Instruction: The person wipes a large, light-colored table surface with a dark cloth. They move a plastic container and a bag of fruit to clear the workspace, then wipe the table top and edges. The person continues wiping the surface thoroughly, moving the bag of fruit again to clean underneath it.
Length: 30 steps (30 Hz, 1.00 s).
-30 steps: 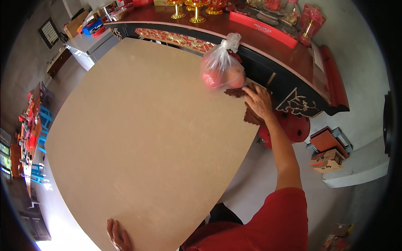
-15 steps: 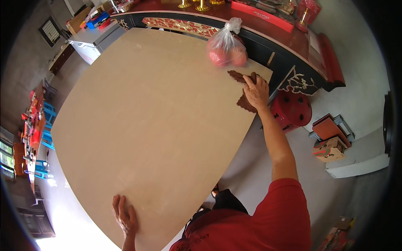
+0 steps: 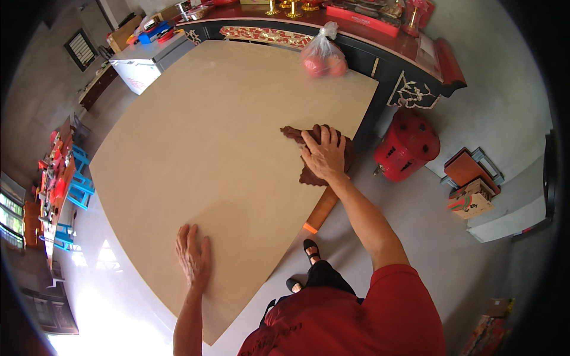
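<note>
A large tan board [image 3: 225, 130] with a smooth top spreads before me. Pressed onto it near the right edge, my right hand [image 3: 325, 153] holds a dark brown cloth [image 3: 312, 174] with a wavy edge; the cloth bunches under the palm and shows between the fingers. My left hand [image 3: 194, 256] rests palm down near the board's front left side, fingers stretched out, holding nothing. At the far right corner of the board sits a knotted clear plastic bag [image 3: 323, 53] with round red things inside.
Behind the board runs a dark, carved altar table [image 3: 356, 50] with gold stands. A red drum-shaped container [image 3: 407, 145] stands on the floor at right, near a cardboard box [image 3: 471, 200]. Far left are a white chest freezer [image 3: 135, 72] and blue stools [image 3: 80, 191].
My right hand has drawn the brown cloth nearer and leftward, away from the far right corner. My left hand appears farther up and right in the picture; the whole view has shifted somewhat.
</note>
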{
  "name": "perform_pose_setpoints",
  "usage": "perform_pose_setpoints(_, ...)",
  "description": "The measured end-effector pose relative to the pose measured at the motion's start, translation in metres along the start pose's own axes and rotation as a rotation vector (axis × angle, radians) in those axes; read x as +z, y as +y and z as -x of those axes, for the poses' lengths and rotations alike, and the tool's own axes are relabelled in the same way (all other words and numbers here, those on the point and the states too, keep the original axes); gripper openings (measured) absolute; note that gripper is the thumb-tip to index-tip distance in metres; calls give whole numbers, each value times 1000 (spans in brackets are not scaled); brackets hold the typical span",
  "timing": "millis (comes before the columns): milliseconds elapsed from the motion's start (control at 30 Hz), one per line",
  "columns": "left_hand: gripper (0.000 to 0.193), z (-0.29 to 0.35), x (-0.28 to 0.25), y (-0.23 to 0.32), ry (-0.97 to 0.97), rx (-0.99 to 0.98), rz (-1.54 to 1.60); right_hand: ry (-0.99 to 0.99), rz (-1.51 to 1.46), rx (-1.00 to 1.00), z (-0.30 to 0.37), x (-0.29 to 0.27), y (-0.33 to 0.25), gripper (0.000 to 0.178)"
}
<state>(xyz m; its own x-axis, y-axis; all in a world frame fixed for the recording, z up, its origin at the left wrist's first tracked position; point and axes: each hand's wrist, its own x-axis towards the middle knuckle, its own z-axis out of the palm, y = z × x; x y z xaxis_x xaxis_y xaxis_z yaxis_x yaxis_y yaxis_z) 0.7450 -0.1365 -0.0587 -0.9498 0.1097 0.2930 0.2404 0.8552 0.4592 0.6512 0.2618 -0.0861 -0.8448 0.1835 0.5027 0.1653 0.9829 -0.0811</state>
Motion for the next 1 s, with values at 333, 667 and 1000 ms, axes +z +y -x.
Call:
perform_pose_setpoints(333,37,0,7,-13,58,65,22,-9,-282,-278,101,-72,-124,56)
perform_pose_setpoints(667,33,1,4,-13,44,9,129,-183,-519,-651,90,-82,-85,52)
perform_pose_setpoints(1000,31,-6,-3,-3,17,-86,150,-354,-400,-492,-72,12,15,52)
